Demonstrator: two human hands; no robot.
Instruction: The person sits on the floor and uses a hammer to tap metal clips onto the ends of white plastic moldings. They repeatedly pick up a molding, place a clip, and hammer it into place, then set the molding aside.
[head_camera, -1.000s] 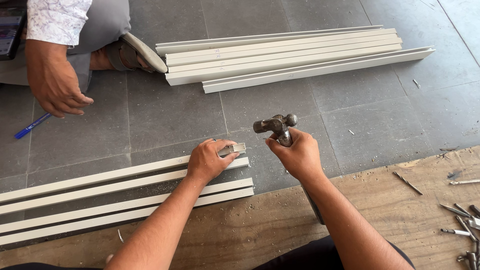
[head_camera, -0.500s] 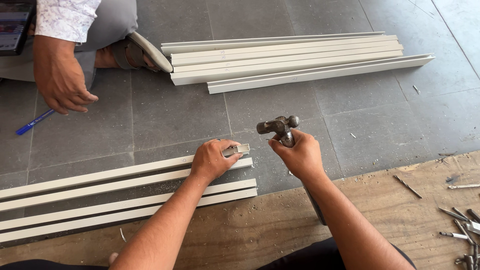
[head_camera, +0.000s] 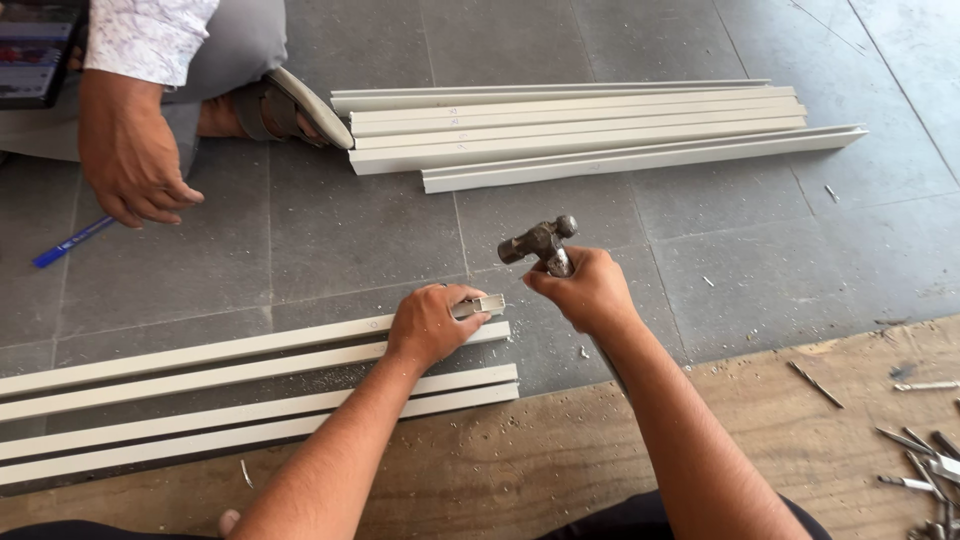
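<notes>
Grey tiled floor (head_camera: 350, 230) under everything. Stack of long white metal channel profiles (head_camera: 600, 130) lies far side. Second set of white profile rails (head_camera: 200, 385) near, running left. Other person's hand (head_camera: 135, 165) rests on floor by blue pen (head_camera: 70, 243). Left hand (head_camera: 430, 325) clamps down on rail end, fingers around small grey metal connector piece (head_camera: 485, 305). Right hand (head_camera: 590, 290) clenched on steel ball-peen hammer (head_camera: 540, 242), head raised just beside connector. Loose screws (head_camera: 920, 450) on plywood sheet (head_camera: 560, 450), right.
</notes>
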